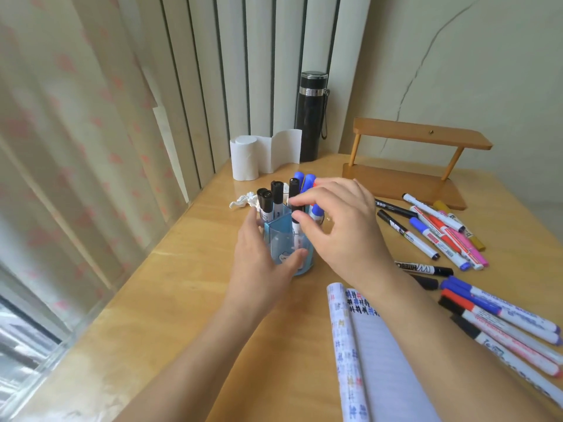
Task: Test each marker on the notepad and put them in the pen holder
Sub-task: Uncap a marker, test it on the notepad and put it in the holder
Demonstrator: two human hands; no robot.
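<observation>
Pinching a black-capped white marker [294, 190] into the translucent blue plastic pen holder [281, 239] my left hand [259, 257] grips, my right hand [341, 220] should release next.

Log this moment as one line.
left grip: holds holder | right grip: pinches black marker standing in holder | other markers: lying on table

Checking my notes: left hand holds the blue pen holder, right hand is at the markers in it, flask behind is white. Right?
No: the head view shows the flask is black, not white. The rest holds: the left hand holds the blue pen holder and the right hand is at the markers in it.
</observation>
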